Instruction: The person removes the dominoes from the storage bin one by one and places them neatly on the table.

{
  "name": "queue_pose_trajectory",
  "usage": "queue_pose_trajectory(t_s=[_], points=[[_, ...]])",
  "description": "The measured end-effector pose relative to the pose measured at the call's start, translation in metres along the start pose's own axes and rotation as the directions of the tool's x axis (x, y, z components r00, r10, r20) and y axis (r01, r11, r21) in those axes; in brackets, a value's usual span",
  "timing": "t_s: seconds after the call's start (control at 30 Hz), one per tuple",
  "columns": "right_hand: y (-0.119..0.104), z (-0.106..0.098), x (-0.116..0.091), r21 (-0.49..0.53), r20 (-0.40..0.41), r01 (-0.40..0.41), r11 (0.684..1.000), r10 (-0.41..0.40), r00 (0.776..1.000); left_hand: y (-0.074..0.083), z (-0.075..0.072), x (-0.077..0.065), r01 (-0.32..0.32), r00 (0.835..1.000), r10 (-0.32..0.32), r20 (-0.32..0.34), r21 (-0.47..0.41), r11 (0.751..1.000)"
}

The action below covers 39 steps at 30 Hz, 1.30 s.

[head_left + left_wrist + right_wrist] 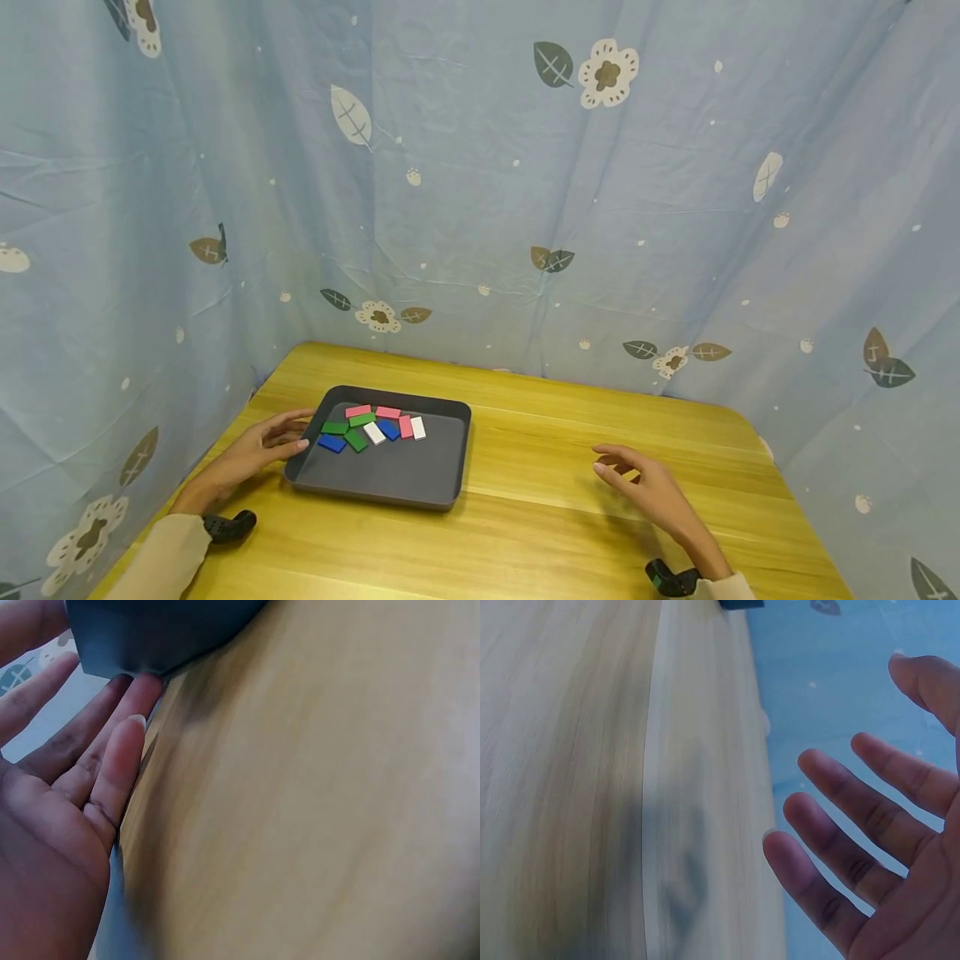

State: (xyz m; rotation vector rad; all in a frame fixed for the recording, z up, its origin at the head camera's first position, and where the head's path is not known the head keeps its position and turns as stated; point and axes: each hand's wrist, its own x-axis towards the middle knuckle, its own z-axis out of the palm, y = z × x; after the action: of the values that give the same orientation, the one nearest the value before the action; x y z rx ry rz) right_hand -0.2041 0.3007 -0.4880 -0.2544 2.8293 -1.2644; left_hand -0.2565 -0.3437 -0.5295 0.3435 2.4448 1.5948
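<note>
A dark grey rectangular tray (375,482) lies on the left part of the table. Small flat rectangular blocks are grouped in its left and back part, among them a pink block (387,412), a green block (356,440), a white block (418,427) and a blue block (332,443). My left hand (258,450) is at the tray's left side, thumb and fingers spread along the wall. In the left wrist view, fairly straight fingertips meet the tray's lower edge. Well to the right of the tray, my right hand (637,482) hovers over the table, fingers relaxed and holding nothing.
The yellow wooden table (540,467) reaches back to a blue patterned curtain (480,208), which also hangs along both sides. Each wrist wears a black strap device, such as the left wrist device (230,527).
</note>
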Motion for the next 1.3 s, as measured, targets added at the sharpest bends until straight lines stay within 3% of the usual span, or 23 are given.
queue_pose_trajectory(t_s=[0.4, 0.67, 1.07, 1.3], points=[[-0.013, 0.023, 0.027, -0.019, 0.044, 0.121, 0.992, -0.120, 0.992, -0.003, -0.006, 0.001, 0.005, 0.996, 0.001, 0.088, -0.070, 0.998], [-0.029, 0.044, 0.048, 0.038, 0.090, 0.189, 0.981, -0.192, 0.977, -0.006, -0.008, 0.002, 0.021, 0.992, -0.011, 0.124, -0.085, 0.996], [-0.060, 0.077, 0.081, 0.079, 0.149, 0.316, 0.946, -0.324, 0.934, -0.004, -0.005, 0.008, 0.038, 0.992, -0.026, 0.120, -0.103, 0.994], [-0.084, 0.097, 0.098, 0.133, 0.193, 0.360, 0.924, -0.380, 0.905, -0.007, -0.003, 0.001, 0.016, 0.995, -0.006, 0.103, -0.093, 0.996]])
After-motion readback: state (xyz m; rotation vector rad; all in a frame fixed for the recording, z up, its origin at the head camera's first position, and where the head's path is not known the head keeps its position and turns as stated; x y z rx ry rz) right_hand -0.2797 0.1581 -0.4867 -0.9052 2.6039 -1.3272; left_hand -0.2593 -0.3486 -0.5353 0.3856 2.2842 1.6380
